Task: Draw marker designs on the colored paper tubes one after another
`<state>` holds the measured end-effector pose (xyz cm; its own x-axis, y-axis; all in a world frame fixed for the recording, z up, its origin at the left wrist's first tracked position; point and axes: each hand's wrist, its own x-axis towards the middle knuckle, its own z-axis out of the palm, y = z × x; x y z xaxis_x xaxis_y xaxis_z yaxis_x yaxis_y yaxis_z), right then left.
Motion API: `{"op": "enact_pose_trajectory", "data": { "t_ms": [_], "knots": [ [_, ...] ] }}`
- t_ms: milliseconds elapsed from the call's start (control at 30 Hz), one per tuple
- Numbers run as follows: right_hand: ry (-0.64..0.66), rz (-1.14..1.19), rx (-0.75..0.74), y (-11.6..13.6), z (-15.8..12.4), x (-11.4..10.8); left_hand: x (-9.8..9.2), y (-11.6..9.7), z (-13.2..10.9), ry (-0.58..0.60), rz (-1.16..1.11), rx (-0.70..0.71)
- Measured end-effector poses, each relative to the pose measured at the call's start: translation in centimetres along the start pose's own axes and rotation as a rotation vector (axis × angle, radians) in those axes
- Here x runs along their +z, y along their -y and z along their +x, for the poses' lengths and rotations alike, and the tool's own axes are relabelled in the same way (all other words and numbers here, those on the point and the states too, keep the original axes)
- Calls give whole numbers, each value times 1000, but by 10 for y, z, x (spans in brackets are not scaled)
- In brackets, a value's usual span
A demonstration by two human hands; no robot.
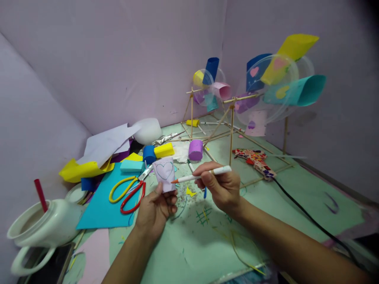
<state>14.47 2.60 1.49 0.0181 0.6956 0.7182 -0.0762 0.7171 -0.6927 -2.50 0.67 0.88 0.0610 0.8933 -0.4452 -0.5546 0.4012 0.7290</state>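
Observation:
My left hand [160,205] holds a small pale lilac paper piece [164,176] by its lower edge, with a heart outline drawn on its face. In my right hand [220,185] is a white marker [204,174] with an orange tip. That tip is at the lower right part of the paper piece; whether it touches cannot be made out. Left of the paper lie scissors [133,197] with one yellow and one red handle. Behind it rest a blue rolled piece [149,154], a yellow one [164,150] and a purple one [196,150].
Two stick-framed wheels with coloured paper tubes [310,90] stand at the back right. A flower-patterned glue gun [256,161] with a black cord [308,213] lies on the right. At left are a white pitcher [59,217], a blue sheet [103,205] and heaped paper [106,144].

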Motion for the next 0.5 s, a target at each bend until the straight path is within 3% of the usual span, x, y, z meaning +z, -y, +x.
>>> {"op": "enact_pose_trajectory", "data": {
  "t_ms": [167, 300, 500],
  "knots": [
    [108, -197, -88, 1, 4, -1, -2, 5, 0, -78, 113, 132],
    [69, -173, -82, 2, 5, 0, -2, 5, 0, -103, 167, 149],
    [153, -207, -187, 4, 5, 1, 1, 6, 2, -111, 181, 208]
  ]
}}
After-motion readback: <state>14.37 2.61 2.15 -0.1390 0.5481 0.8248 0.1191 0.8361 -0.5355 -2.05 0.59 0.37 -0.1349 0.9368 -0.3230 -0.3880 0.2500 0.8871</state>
